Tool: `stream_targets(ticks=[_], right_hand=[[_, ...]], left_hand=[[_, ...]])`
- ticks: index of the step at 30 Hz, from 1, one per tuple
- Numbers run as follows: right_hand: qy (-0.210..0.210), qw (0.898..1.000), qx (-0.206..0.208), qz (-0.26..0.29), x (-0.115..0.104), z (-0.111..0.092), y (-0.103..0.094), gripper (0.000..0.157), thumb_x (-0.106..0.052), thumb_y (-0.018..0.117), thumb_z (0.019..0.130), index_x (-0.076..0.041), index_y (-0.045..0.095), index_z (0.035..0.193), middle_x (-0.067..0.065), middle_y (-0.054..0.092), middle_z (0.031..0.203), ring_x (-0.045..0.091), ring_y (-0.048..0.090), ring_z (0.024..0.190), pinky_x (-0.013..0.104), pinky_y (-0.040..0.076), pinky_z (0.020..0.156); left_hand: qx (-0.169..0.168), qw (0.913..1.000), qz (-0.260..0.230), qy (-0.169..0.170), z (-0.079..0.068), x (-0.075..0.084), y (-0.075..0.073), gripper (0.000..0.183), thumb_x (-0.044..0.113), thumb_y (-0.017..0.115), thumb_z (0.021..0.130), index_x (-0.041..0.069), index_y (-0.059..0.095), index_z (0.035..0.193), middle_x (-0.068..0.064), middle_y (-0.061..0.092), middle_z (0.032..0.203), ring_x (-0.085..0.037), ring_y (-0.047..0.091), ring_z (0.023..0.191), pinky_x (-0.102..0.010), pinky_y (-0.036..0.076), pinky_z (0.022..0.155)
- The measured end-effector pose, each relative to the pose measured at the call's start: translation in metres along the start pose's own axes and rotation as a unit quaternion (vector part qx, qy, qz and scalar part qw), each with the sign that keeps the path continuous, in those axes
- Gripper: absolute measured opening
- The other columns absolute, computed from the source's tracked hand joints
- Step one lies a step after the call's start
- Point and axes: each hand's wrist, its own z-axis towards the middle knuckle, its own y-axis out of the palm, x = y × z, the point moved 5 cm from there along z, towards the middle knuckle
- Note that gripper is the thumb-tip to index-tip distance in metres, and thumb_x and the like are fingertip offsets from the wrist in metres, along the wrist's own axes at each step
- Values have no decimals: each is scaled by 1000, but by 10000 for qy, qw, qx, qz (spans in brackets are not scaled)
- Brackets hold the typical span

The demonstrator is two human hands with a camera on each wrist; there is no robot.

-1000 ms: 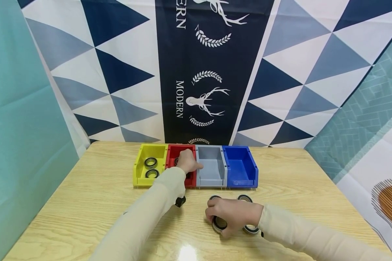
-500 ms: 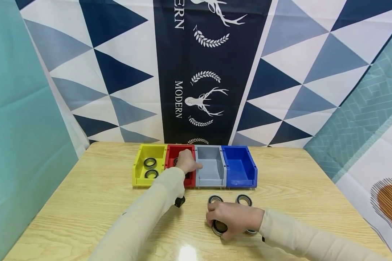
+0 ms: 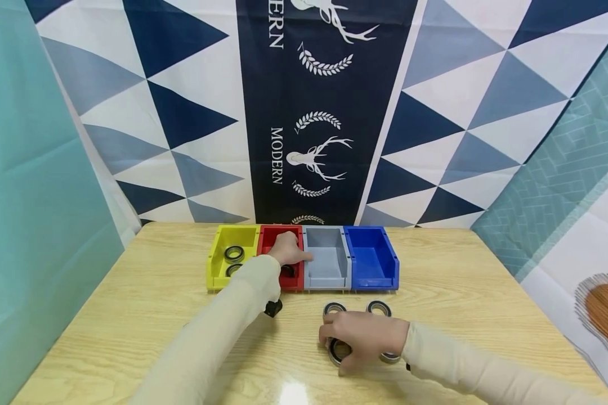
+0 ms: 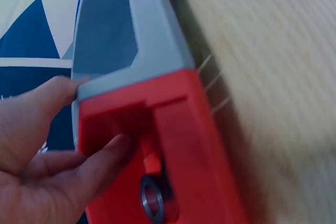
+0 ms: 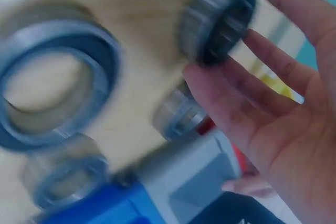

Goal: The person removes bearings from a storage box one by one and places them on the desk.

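My left hand [image 3: 287, 248] reaches into the red bin [image 3: 299, 284]. In the left wrist view its thumb lies by the top of the wall shared with the grey bin [image 4: 168, 40], and its fingers extend inside the red one. A ball bearing [image 4: 144, 199] stands tilted in the red bin, apart from those fingertips. My right hand [image 3: 367, 336] is low over the table around another bearing [image 3: 333, 356]. In the right wrist view a fingertip meets the lower edge of that bearing [image 5: 197, 22], while the thumb stands off its far side. The fingers are fairly straight.
More bearings lie near the right hand, one behind it [image 3: 329, 306] and one at the back right [image 3: 371, 308], another partly hidden under the wrist. The yellow bin [image 3: 214, 275] holds two bearings. A blue bin [image 3: 375, 284] ends the row. Patterned cloth hangs behind the table.
My left hand has shifted slightly left inside the red bin, and its forearm has swung left, covering more of the front bearing in the yellow bin. The right hand stays nearly in place.
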Motion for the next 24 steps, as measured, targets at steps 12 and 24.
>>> stream_targets(ticks=[12, 24], right_hand=[[1991, 9618, 1301, 1356, 101, 49, -97, 32, -22, 74, 84, 0, 62, 105, 14, 70, 98, 21, 67, 81, 31, 56, 76], [3989, 8200, 1073, 3961, 141, 90, -74, 63, -30, 70, 86, 7, 48, 132, 19, 56, 134, 27, 62, 114, 36, 53, 94]], left_hand=[[-1553, 9785, 1359, 9, -1, 9, -32, 35, 35, 61, 92, 7, 58, 71, 1, 44, 56, -15, 50, 58, -25, 46, 61], [-2001, 9608, 1904, -229, -12, -5, -49, 26, 24, 64, 89, 6, 70, 105, -9, 69, 99, -21, 63, 93, -27, 55, 87]])
